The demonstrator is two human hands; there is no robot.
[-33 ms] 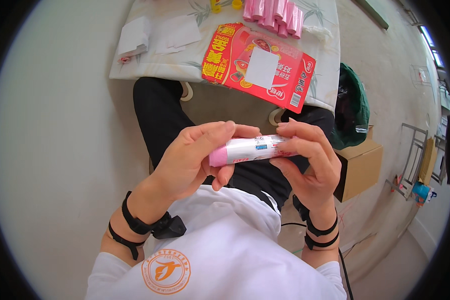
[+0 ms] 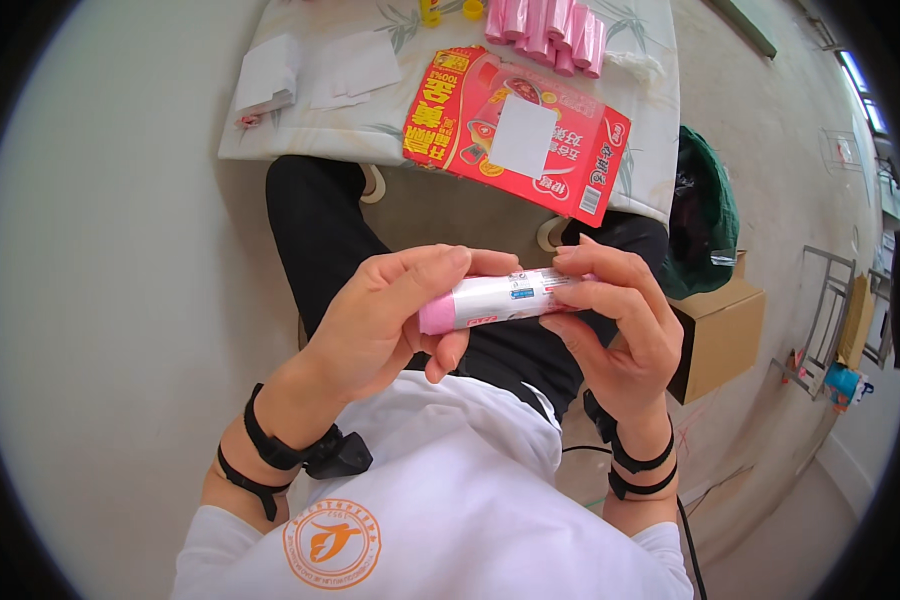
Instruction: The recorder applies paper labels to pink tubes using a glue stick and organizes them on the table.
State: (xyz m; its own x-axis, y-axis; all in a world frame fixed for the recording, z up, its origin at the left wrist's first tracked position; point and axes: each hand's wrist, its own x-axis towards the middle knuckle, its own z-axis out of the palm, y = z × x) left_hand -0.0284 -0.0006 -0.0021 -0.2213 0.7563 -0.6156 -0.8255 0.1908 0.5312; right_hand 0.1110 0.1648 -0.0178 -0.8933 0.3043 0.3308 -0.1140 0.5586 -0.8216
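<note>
Head view, working from the near edge outward: a white shirt (image 2: 470, 500) with an orange round emblem is seen closest, with black straps worn on both wrists (two on each, and a small black clip on the left one).

A bit farther out, a small roll (image 2: 495, 300) with a pink end and a white printed wrapper is held sideways between both hands, above the lap. The left hand (image 2: 380, 320) is wrapped around the pink left end, thumb on the near side and fingers curled over the far side. The right hand (image 2: 615, 325) is closed on the right end, fingertips pinched on the wrapper. So the hands are kept close together, both clamped on that same roll.

Black trousers (image 2: 320, 240) are seen under the hands.

Farther still, a low table (image 2: 300, 140) with a pale leaf-patterned cover is set. A red flat box (image 2: 515, 130) is laid on its near right part, some white folded papers (image 2: 310, 75) on the left, and a bunch of pink rolls (image 2: 550, 30) at the far edge.

Off to the right, a brown cardboard box (image 2: 720, 330) and a dark green bag (image 2: 705, 215) are parked on the floor.
</note>
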